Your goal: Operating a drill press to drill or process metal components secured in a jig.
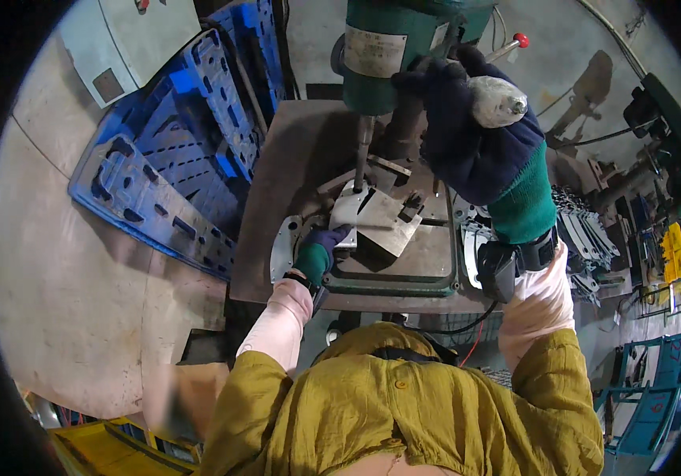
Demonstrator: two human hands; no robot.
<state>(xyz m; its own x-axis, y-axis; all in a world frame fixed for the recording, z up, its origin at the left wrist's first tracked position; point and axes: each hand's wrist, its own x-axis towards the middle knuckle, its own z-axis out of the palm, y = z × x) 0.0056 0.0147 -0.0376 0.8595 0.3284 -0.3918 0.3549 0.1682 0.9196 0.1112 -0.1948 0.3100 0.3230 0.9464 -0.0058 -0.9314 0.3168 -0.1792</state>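
Fingers of the right hand (461,143), at two o'clock in the head view, grasp a wrapped lever knob (497,101). At seven o'clock of the metal plate (346,213), the left hand (324,240) touches it; whether pinching, I cannot tell. The plate lies six o'clock from the drill spindle (363,147).

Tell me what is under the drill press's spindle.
Under the spindle is a pale metal plate, with the gloved left hand at its edge and a steel block to its right. Whatever lies directly beneath the plate is covered, so I cannot tell.
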